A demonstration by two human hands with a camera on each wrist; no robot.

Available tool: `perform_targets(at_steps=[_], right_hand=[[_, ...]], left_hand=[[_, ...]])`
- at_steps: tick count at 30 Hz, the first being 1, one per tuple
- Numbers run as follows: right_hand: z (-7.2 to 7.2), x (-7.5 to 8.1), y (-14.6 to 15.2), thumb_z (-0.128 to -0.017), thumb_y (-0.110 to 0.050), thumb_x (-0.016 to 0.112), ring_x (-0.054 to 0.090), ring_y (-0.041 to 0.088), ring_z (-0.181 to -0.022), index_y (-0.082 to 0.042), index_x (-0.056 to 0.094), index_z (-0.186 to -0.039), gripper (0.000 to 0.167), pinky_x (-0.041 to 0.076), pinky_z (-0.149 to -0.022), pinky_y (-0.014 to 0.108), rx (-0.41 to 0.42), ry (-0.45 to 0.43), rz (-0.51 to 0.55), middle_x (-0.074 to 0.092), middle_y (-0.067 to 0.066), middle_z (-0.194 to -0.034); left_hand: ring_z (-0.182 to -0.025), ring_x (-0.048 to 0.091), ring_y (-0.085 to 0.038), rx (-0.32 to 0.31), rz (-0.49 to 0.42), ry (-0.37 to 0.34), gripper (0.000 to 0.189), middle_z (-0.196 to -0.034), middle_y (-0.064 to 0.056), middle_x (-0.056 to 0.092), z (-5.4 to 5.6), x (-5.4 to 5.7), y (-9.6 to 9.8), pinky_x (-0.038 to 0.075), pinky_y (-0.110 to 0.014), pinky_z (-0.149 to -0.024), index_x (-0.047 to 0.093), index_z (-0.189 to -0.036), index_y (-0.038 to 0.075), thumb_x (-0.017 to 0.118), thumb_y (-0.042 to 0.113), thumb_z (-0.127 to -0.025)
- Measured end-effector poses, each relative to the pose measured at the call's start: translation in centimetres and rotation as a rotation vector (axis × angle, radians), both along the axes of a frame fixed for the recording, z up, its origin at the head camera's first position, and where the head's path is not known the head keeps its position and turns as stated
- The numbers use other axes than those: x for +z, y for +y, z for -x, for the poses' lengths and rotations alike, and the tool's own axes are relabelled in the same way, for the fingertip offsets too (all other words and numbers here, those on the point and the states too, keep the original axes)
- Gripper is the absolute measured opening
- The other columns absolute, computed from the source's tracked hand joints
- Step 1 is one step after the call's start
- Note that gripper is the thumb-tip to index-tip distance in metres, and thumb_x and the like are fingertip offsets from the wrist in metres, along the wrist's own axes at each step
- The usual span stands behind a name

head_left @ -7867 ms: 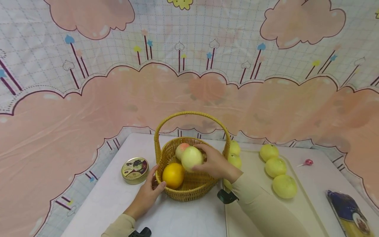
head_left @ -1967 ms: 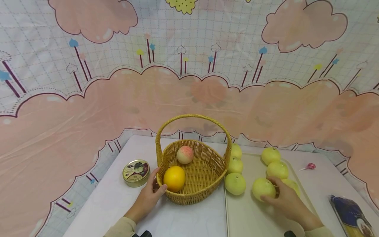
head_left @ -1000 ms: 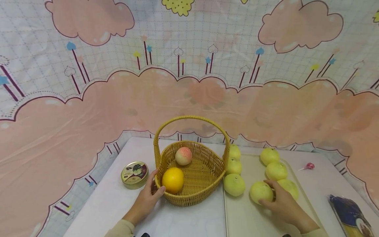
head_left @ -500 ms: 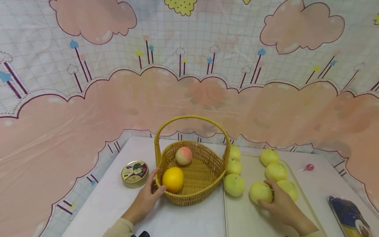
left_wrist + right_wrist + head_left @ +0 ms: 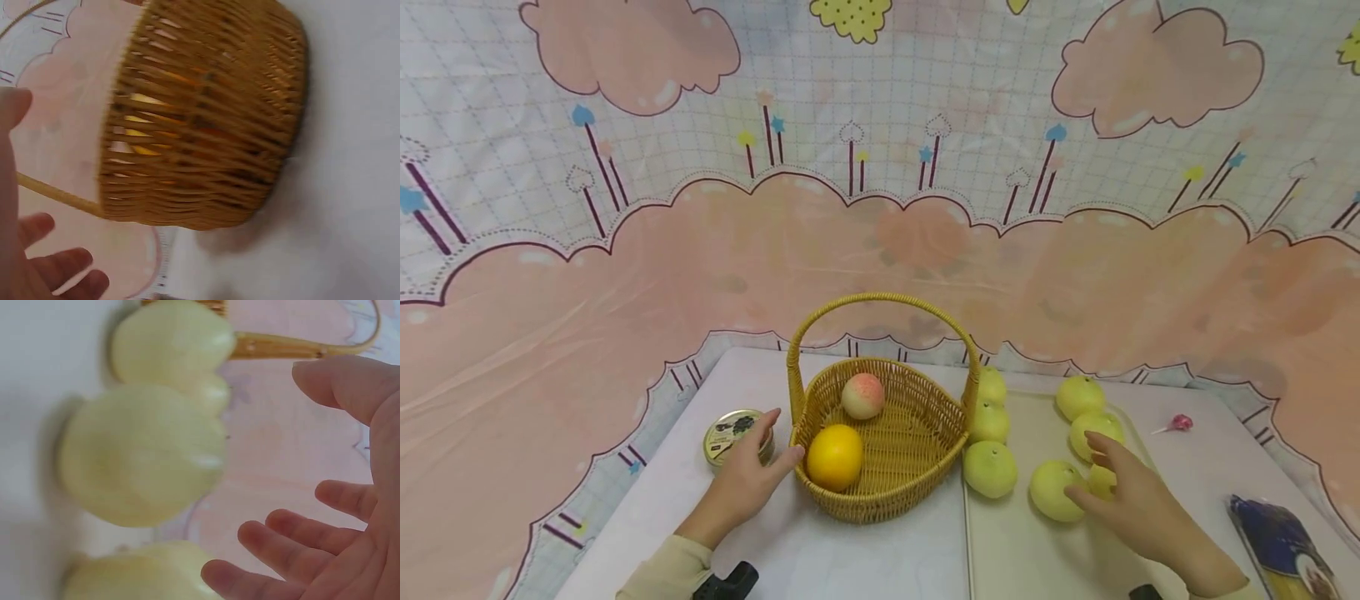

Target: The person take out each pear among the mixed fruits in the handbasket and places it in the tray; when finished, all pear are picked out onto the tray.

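A woven wicker basket (image 5: 917, 429) with a tall arched handle stands mid-table, holding an orange (image 5: 835, 458) and a pink-and-cream peach (image 5: 862, 396). My left hand (image 5: 741, 483) is just left of its rim, fingers spread and apart from it; in the left wrist view the basket wall (image 5: 206, 125) fills the middle. My right hand (image 5: 1138, 500) hovers over the cream tray (image 5: 1022, 558), fingers loosely extended, holding nothing. Beside its thumb lies a pale yellow-green round fruit (image 5: 1054, 492), large in the right wrist view too, between two rows of similar fruits (image 5: 990, 469).
A round tin (image 5: 722, 433) sits left of the basket, partly behind my left hand. Right of the tray lie a red lollipop (image 5: 1182, 422) and a dark blue packet (image 5: 1273, 529). A patterned curtain (image 5: 880, 250) hangs behind the table.
Earlier my right hand held a pale fruit over the basket; it then set it on the tray and has let go, lifting away. My left hand has released the basket rim and moved left.
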State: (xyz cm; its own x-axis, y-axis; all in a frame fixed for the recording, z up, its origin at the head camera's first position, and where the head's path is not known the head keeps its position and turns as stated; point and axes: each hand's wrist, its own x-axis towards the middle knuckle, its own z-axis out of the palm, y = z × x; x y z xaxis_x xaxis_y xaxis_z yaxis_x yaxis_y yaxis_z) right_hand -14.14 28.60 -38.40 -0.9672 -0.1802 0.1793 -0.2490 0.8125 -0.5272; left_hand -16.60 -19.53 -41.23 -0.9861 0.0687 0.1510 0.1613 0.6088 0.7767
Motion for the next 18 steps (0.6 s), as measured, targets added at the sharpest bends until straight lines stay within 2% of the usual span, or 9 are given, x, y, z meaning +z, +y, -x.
perform_targets(at_steps=[3,8,13,18], right_hand=[[0.0,1.4,0.2,-0.091,-0.035,0.075,0.055,0.050,-0.118,0.011,0.037,-0.143,0.079,0.051,-0.086,0.061,0.004,0.023,-0.026,0.047,0.035,-0.139],[0.1,3.6,0.8,-0.091,-0.038,0.074,0.054,0.051,-0.116,0.010,0.036,-0.145,0.081,0.049,-0.087,0.064,-0.008,0.060,-0.111,0.047,0.035,-0.138],[0.4,5.4,1.7,-0.092,-0.044,0.072,0.050,0.059,-0.116,0.011,0.034,-0.146,0.086,0.043,-0.086,0.073,-0.032,0.058,-0.182,0.049,0.040,-0.133],[0.5,6.4,2.3,-0.094,-0.048,0.067,0.038,0.061,-0.125,0.010,0.031,-0.149,0.088,0.033,-0.093,0.074,-0.051,0.074,-0.210,0.039,0.041,-0.141]], left_hand=[[-0.137,0.034,-0.051,0.015,0.120,0.068,0.076,-0.151,-0.031,0.038,-0.3,1.8,-0.5,0.027,-0.066,-0.110,0.032,-0.152,-0.004,0.064,0.039,-0.098],[-0.136,0.030,-0.055,0.027,0.253,0.155,0.080,-0.152,-0.030,0.036,-0.6,4.5,-1.0,0.025,-0.072,-0.107,0.035,-0.150,-0.005,0.067,0.043,-0.095],[-0.137,0.028,-0.055,-0.004,0.402,0.179,0.088,-0.153,-0.032,0.032,-1.1,6.7,-1.0,0.023,-0.071,-0.109,0.037,-0.149,-0.006,0.066,0.054,-0.091],[-0.142,0.020,-0.052,-0.034,0.517,0.198,0.095,-0.157,-0.030,0.027,-1.6,8.2,-0.5,0.015,-0.072,-0.110,0.034,-0.152,-0.004,0.063,0.062,-0.089]])
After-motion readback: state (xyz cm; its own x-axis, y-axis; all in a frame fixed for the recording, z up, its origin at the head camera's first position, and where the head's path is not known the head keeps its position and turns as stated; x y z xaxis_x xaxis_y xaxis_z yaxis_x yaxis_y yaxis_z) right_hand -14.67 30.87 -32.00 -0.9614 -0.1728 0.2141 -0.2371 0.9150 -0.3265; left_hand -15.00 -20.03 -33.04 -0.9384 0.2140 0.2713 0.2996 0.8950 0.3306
